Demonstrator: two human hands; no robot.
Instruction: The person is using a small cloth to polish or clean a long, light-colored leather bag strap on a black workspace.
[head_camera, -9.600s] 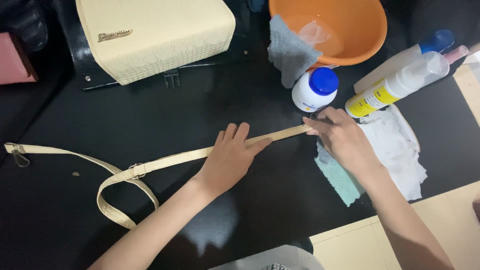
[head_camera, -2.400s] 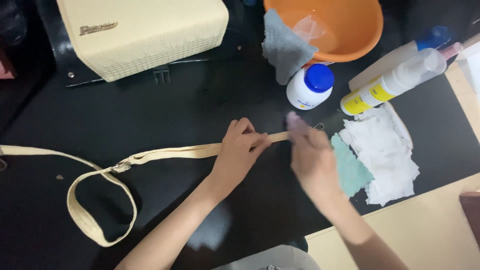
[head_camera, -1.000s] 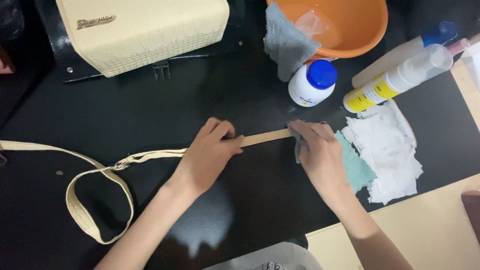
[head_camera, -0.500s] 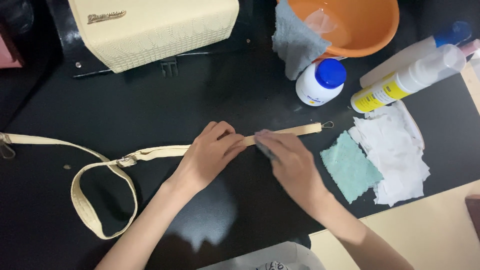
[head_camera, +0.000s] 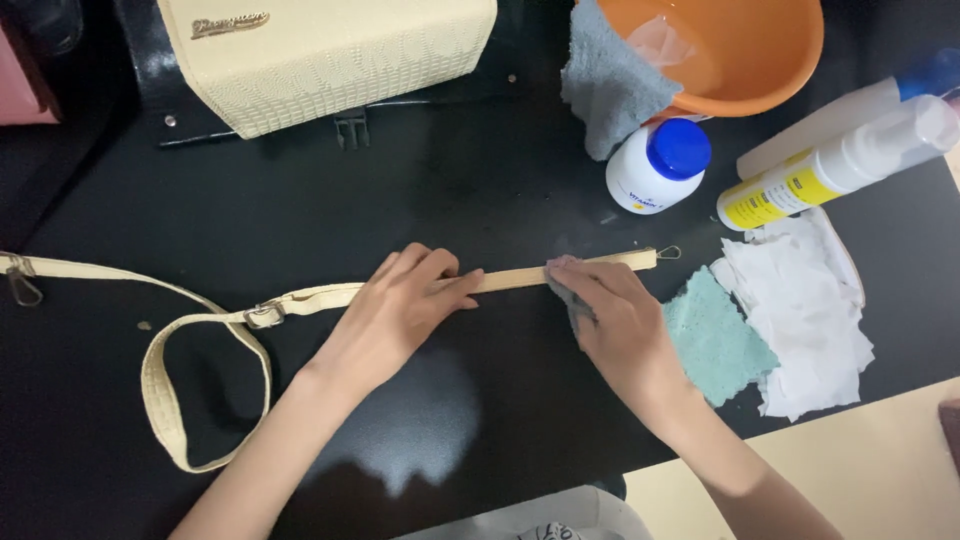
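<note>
On black tabletop (head_camera: 480, 190), flat left hand (head_camera: 400, 305) pins strap (head_camera: 520, 277); right hand (head_camera: 615, 320), pinching a small cloth (head_camera: 562, 280), should rub along it gently.

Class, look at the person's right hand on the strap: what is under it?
Under the right hand a small greyish cloth shows at the fingertips, pressed on the cream strap. The hand covers the rest of the cloth and that stretch of strap.

place: probably bag-care workbench | cues: black worktop (head_camera: 480, 180), cleaner bottles (head_camera: 830, 170)
</note>
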